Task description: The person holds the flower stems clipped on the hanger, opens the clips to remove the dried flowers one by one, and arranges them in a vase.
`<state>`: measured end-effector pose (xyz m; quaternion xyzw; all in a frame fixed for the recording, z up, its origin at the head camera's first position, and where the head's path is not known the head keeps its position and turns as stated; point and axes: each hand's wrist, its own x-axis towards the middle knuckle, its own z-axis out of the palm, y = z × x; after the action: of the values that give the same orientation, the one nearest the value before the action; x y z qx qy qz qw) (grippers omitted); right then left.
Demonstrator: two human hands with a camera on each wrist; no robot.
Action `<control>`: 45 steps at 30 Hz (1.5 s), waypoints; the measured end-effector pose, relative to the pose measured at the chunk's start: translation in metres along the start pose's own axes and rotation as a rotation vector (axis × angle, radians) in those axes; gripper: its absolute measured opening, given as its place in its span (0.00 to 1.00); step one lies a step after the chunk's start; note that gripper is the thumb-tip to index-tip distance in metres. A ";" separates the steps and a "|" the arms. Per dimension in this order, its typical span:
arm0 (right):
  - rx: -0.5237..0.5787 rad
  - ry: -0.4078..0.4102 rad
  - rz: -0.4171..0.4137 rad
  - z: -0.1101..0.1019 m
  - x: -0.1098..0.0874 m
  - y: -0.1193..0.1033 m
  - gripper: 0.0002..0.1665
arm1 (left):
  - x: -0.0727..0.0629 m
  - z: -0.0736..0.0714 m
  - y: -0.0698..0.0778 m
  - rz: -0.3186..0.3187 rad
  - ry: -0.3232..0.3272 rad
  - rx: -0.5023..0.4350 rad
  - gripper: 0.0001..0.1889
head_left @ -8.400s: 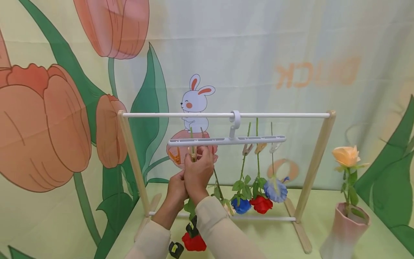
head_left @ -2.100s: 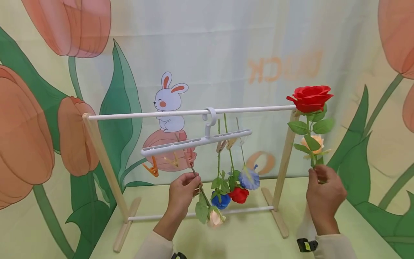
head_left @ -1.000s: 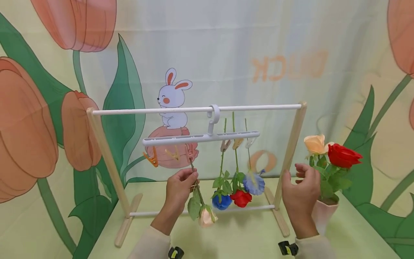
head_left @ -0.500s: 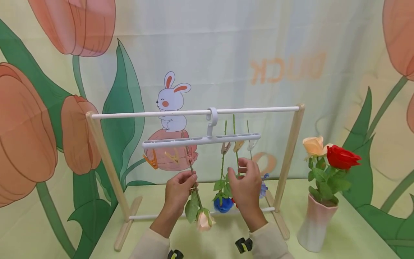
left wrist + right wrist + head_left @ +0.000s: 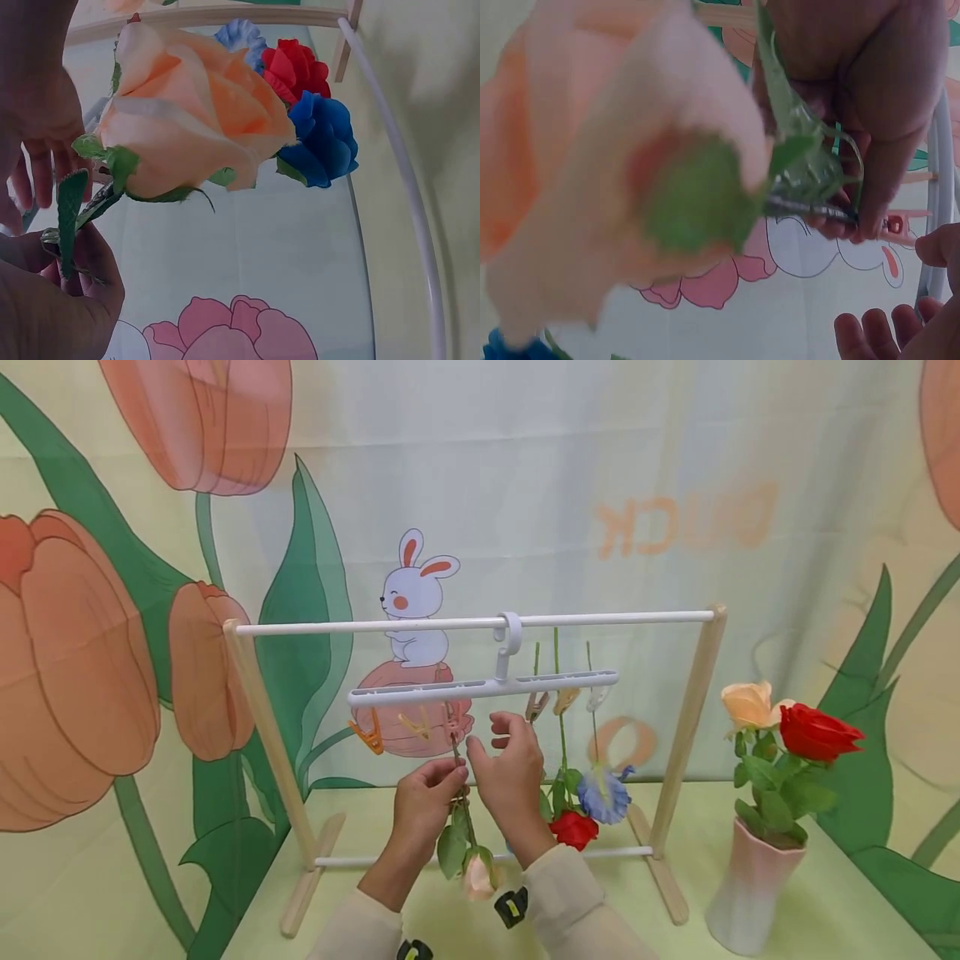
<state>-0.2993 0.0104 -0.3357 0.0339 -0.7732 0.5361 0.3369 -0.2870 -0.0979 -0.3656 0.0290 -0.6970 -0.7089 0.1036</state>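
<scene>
My left hand [image 5: 423, 802] pinches the stem of a peach rose [image 5: 477, 877], which hangs bloom down below a pink clip [image 5: 454, 723] on a grey hanger [image 5: 427, 695]. In the left wrist view, thumb and fingers close on that stem near a leaf, and the bloom [image 5: 195, 112] fills the upper middle. My right hand [image 5: 510, 772] is raised just right of the pink clip, its fingers loosely curved and holding nothing. In the right wrist view, its fingertips are apart from the clip [image 5: 897, 223]. An orange clip [image 5: 367, 735] and a yellow clip [image 5: 415, 724] hang without flowers.
The hanger hooks over the white bar [image 5: 360, 627] of a wooden-legged rack. Right of my hands hang a red rose [image 5: 574, 830] and a pale blue flower [image 5: 603, 793]; a blue rose [image 5: 322, 139] hangs beside them. A pink-white vase [image 5: 757, 893] with two roses stands at right.
The red rose left its clip and now stands in the vase, let go by my right hand. That hand has since swung left towards the pink clip. My left hand keeps the peach rose's stem.
</scene>
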 end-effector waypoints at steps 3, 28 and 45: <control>0.024 -0.008 0.001 0.010 0.002 -0.003 0.21 | 0.001 0.002 -0.001 0.010 0.020 0.021 0.12; 0.177 0.088 0.126 0.038 0.004 -0.021 0.15 | -0.001 0.005 -0.002 -0.019 0.041 0.135 0.12; 0.209 0.070 0.110 0.043 0.001 -0.024 0.16 | -0.005 0.000 -0.003 -0.064 0.015 0.110 0.13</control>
<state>-0.3108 -0.0358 -0.3245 0.0075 -0.7017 0.6322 0.3283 -0.2827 -0.0971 -0.3688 0.0624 -0.7327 -0.6724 0.0844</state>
